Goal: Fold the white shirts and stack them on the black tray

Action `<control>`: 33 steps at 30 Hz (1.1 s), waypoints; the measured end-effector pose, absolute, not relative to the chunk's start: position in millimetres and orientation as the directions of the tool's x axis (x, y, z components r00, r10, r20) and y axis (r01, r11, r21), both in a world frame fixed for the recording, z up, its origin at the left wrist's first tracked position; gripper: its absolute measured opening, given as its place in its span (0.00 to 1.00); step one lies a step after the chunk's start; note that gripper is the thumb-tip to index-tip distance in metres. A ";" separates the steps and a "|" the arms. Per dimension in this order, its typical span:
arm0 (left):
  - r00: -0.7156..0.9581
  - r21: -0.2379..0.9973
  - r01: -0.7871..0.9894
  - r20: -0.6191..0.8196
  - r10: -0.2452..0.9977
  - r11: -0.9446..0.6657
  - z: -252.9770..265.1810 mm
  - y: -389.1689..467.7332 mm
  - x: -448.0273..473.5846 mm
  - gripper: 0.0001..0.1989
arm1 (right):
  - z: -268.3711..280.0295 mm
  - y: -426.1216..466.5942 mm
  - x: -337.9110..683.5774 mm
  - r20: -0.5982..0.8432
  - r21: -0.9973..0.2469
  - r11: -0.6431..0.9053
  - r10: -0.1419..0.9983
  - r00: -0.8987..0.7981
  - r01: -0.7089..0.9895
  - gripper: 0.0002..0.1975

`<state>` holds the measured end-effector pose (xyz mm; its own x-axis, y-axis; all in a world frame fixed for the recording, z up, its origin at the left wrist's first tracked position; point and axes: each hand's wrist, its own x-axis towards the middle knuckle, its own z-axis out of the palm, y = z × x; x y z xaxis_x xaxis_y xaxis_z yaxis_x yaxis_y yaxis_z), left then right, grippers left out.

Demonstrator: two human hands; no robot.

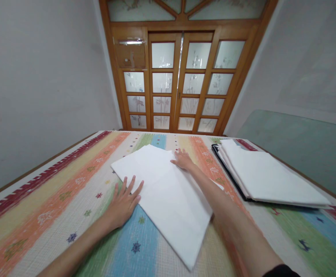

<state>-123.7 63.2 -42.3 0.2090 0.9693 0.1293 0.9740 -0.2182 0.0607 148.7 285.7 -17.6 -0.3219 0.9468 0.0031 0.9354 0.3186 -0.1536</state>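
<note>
A folded white cloth or paper sheet (168,196) lies flat at a slant in the middle of the patterned tablecloth (98,231); I cannot tell which material it is. My left hand (124,202) is open, fingers spread, with the fingertips on the sheet's left edge and the palm over the tablecloth. Near the sheet's far right edge, my right hand (183,159) rests open with its fingers stretched out. My right forearm crosses over the sheet's right side and hides part of it.
To the right lies a stack of folded white sheets (274,173) with a black layer (228,169) beneath. A pale green board (297,142) leans by the right wall. Wooden doors with glass panes (182,80) stand beyond the table's far edge.
</note>
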 end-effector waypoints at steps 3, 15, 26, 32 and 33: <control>0.110 0.068 0.991 0.109 0.988 -0.118 -42.2 77.5 -145.0 0.27 | -20.6 278.5 163.8 0.001 -0.181 0.285 0.957 -0.290 0.941 0.44; -0.241 0.146 0.963 0.081 0.967 0.228 -24.1 137.3 -167.8 0.51 | -53.1 229.1 222.1 0.169 -0.230 0.264 0.959 -0.229 0.937 0.47; -0.087 0.287 0.957 0.150 0.985 0.041 -22.9 141.6 -151.4 0.28 | -46.5 197.5 246.5 0.235 -0.494 0.215 0.966 -0.109 0.842 0.25; -0.171 0.792 0.610 0.142 0.975 -0.008 -20.4 152.2 -140.9 0.24 | -44.0 209.2 232.8 0.263 -0.806 0.212 0.965 0.013 0.553 0.20; -0.220 0.844 0.536 0.131 0.967 0.008 -19.6 154.4 -139.0 0.24 | -42.5 211.7 229.7 0.256 -0.845 0.197 0.965 0.054 0.497 0.19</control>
<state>-139.0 154.4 -19.6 -0.2202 0.9666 0.1308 0.5357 0.0077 0.8444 229.7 211.7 -42.5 0.0545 0.9650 0.2564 0.4970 0.1965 -0.8452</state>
